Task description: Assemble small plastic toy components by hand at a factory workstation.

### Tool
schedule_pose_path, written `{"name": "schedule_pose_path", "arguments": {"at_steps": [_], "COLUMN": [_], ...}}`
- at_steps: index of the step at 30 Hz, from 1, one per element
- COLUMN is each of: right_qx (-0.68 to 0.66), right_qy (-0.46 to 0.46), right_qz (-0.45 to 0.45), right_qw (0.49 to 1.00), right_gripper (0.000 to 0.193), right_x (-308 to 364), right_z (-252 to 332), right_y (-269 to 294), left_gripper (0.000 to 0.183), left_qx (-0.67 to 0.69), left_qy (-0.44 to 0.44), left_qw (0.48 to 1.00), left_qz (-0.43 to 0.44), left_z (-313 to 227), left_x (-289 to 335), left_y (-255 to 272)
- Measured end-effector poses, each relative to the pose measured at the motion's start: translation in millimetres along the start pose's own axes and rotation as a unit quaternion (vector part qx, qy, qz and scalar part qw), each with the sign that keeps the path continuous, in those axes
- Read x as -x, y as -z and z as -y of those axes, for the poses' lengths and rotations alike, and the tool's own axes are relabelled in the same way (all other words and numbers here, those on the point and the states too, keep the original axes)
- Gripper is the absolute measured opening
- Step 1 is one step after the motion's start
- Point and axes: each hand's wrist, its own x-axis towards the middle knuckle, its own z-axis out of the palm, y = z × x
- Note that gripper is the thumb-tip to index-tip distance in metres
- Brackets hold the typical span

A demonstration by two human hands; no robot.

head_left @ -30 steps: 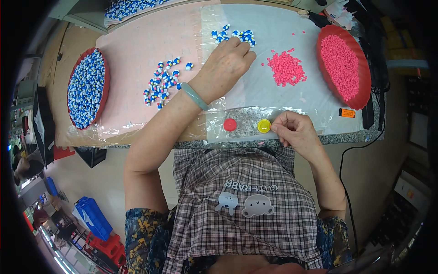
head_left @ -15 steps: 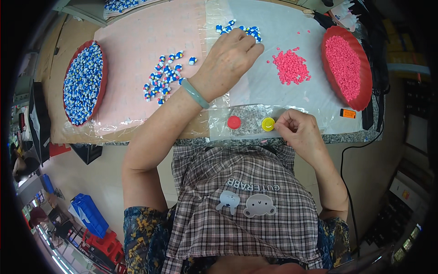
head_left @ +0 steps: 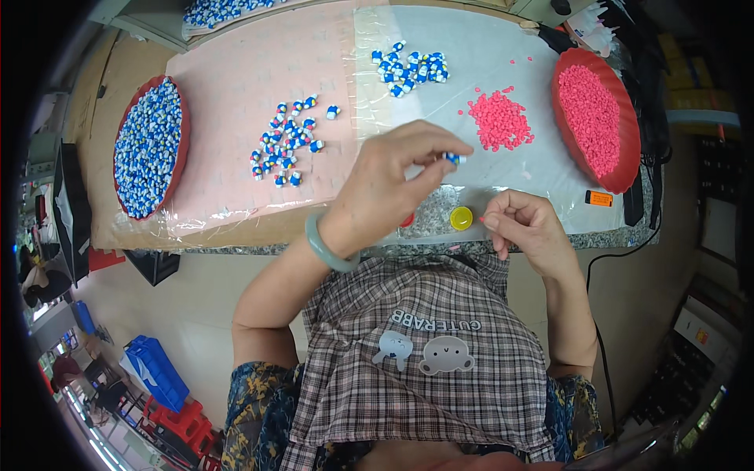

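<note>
My left hand [head_left: 383, 174] pinches a small blue-and-white figurine [head_left: 453, 158] between thumb and fingertips, above the near middle of the table. To its right, my right hand [head_left: 525, 226] is closed in a pinch on a tiny pink piece [head_left: 483, 220] that barely shows at the fingertips. Beside that hand stands a small round yellow cap [head_left: 461, 219]. A red cap [head_left: 408, 220] is mostly hidden under my left hand. One cluster of blue-and-white figurines [head_left: 408, 72] lies beyond my left hand, and a heap of loose pink pieces [head_left: 500, 121] lies beyond my right.
Figurines with pink bits [head_left: 284, 140] are scattered on the pink sheet [head_left: 224, 102] at left. A red scalloped tray of figurines [head_left: 185, 141] stands far left, a matching tray of pink pieces [head_left: 631, 149] at right. An orange-labelled item [head_left: 599, 198] and a black cable [head_left: 591, 290] are near the right edge.
My left hand has come back toward me from the far figurine cluster, now with a figurine in its fingers. My right hand stays near the yellow cap, its fingers slightly turned.
</note>
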Motion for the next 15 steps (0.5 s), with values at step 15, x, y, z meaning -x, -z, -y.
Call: {"name": "schedule_pose_path", "arguments": {"at_steps": [15], "right_qx": [-0.080], "right_qy": [0.100], "right_qz": [-0.013], "right_qw": [0.992], "right_gripper": [0.010], "right_x": [-7.4], "right_z": [8.3], "right_y": [-17.1], "left_gripper": [0.018], "left_qx": [0.083], "left_qy": [0.080], "left_qw": [0.993], "left_qz": [-0.003], "left_z": [-3.6], "left_x": [27.2], "left_y": [-25.2]}}
